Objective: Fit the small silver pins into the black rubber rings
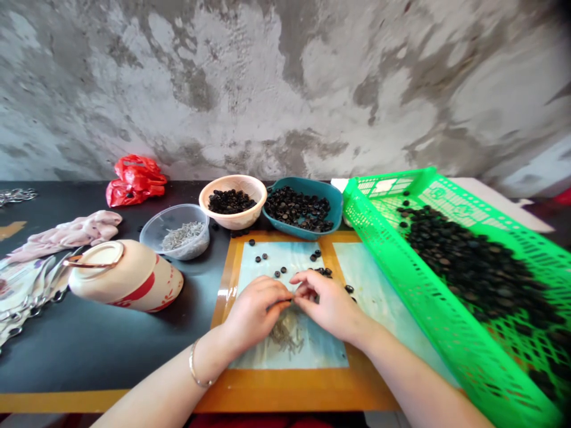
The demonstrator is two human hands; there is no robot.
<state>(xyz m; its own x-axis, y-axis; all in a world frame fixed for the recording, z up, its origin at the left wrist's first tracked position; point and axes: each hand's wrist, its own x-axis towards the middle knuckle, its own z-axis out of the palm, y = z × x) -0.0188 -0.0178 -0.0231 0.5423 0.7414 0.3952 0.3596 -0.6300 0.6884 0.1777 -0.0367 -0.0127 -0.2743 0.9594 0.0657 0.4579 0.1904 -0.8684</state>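
My left hand point(256, 306) and my right hand point(328, 303) meet over a pale blue sheet point(250, 351), fingertips pinched close together. Between them shows a sliver of something dark, mostly hidden by the fingers. Below the fingertips lies a loose pile of thin metal pins or screws point(288, 337). Small round black pieces point(277, 274) are scattered on the sheet beyond my hands, several of them beside the right knuckles. A clear bowl point(196, 244) at the left holds more of the grey metal pins.
Black pieces fill a peach bowl point(250, 219), a teal basin point(336, 208) and a large green basket point(401, 252) at the right. On the left stand a white-and-red tumbler point(129, 282), pale gloves point(75, 232) and a red plastic bag point(136, 181). A mottled wall point(267, 89) rises behind.
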